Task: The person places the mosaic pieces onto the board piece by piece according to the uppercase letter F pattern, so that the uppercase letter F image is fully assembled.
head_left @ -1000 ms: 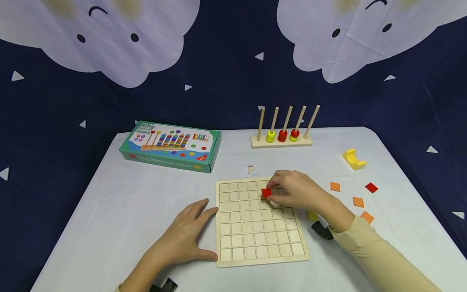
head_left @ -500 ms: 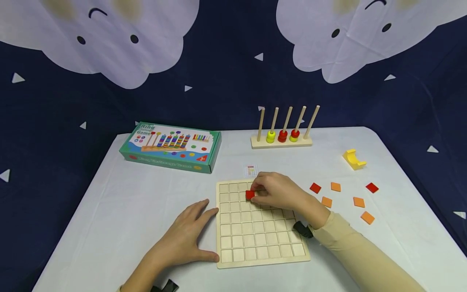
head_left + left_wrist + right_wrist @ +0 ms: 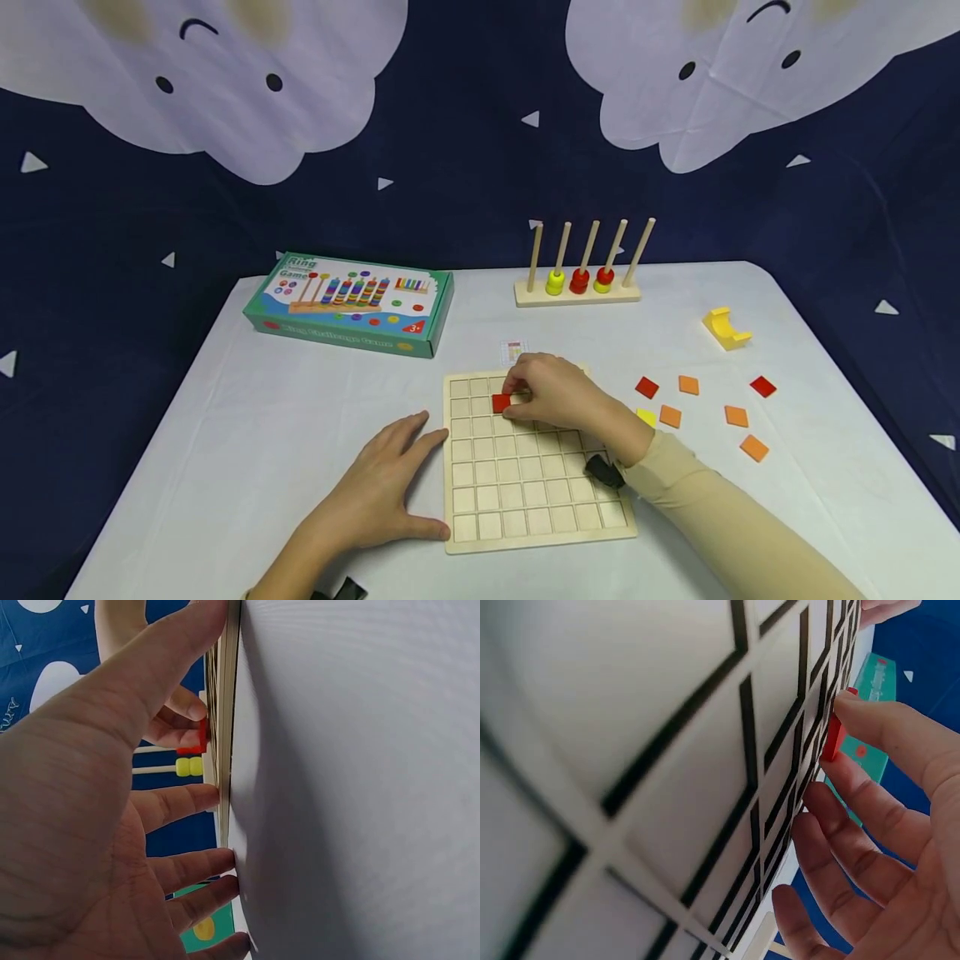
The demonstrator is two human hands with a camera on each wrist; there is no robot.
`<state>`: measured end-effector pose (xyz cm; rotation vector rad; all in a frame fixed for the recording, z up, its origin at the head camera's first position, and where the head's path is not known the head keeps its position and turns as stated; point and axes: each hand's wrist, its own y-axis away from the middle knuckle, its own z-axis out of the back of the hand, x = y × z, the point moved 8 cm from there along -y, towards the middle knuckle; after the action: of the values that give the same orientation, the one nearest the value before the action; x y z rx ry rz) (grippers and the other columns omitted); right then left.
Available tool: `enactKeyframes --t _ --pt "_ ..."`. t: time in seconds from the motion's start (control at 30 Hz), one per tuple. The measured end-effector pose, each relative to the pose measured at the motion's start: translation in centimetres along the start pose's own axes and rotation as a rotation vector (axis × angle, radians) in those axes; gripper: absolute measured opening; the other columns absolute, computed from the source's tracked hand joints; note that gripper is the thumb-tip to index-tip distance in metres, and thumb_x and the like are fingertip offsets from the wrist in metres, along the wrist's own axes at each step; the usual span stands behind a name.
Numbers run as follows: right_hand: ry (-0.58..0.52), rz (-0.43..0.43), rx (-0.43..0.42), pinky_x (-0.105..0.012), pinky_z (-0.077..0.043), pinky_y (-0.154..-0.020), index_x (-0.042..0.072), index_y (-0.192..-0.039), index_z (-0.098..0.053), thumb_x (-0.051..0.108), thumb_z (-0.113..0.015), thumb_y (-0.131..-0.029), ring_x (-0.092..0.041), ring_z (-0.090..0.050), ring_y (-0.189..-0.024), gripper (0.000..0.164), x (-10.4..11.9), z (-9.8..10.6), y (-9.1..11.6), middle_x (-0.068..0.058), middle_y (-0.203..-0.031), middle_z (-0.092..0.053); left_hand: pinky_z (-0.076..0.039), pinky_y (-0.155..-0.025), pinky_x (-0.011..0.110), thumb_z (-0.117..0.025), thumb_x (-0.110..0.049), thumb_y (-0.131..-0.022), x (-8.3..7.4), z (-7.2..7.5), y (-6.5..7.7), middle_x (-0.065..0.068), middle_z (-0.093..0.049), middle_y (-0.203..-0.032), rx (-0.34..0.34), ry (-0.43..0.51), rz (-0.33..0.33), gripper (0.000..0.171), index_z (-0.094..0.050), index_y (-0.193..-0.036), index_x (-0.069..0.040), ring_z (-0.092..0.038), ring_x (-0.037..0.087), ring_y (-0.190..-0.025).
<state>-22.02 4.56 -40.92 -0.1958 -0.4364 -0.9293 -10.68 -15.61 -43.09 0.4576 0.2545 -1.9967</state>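
Observation:
My right hand [image 3: 558, 396] pinches a small red square tile [image 3: 501, 403] between thumb and index finger. The tile sits low over the second row of a wooden grid board [image 3: 487, 473], near its third column. In the right wrist view the red tile [image 3: 836, 733] stands close against the board's ridges, with the other fingers loosely bent below. With fingers spread, my left hand [image 3: 382, 487] touches the board's left edge; thumb and index finger meet that edge in the left wrist view. Just beyond the board lies a small printed pattern card [image 3: 513, 350], partly hidden by the right hand.
Right of the board lie loose tiles: red [image 3: 647, 387], orange [image 3: 737, 416] and yellow [image 3: 646, 417]. A yellow curved block [image 3: 726, 330] is farther back. A peg stand [image 3: 577, 296] with red and yellow rings and a green game box [image 3: 348, 304] stand at the rear.
My right hand has carried the red tile leftward across the board from around the fifth column to near the third, uncovering tiles on the right. The left hand stays in place.

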Motion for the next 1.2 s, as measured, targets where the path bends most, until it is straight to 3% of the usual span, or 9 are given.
enactKeyframes --t 0.5,0.77,1.2 --pt "-0.015 -0.025 0.006 -0.032 -0.051 -0.077 0.015 -0.099 -0.08 0.029 -0.092 -0.084 -0.012 -0.055 -0.082 0.024 0.0 -0.15 -0.09 0.004 -0.094 -0.069 -0.04 -0.121 0.068 -0.093 -0.072 -0.064 -0.08 -0.05 0.04 0.02 -0.044 -0.166 -0.003 0.005 0.002 0.113 -0.055 -0.155 -0.017 -0.043 0.045 -0.152" --pt "-0.034 -0.029 0.02 -0.033 -0.055 -0.082 0.017 -0.098 -0.079 0.025 -0.089 -0.086 -0.011 -0.058 -0.086 0.017 -0.32 -0.36 -0.07 0.004 -0.097 -0.07 -0.04 -0.121 0.068 -0.093 -0.073 -0.064 -0.06 -0.15 -0.01 0.02 -0.044 -0.167 0.012 0.009 0.007 0.113 -0.055 -0.156 -0.018 -0.043 0.045 -0.153" --pt "-0.038 -0.017 0.013 -0.031 -0.052 -0.078 0.017 -0.097 -0.079 0.024 -0.089 -0.087 -0.011 -0.056 -0.084 0.016 -0.21 -0.38 -0.12 0.004 -0.095 -0.068 -0.04 -0.122 0.068 -0.092 -0.073 -0.064 -0.09 -0.12 -0.03 0.02 -0.043 -0.167 0.016 0.004 0.014 0.114 -0.055 -0.156 -0.017 -0.042 0.045 -0.153"
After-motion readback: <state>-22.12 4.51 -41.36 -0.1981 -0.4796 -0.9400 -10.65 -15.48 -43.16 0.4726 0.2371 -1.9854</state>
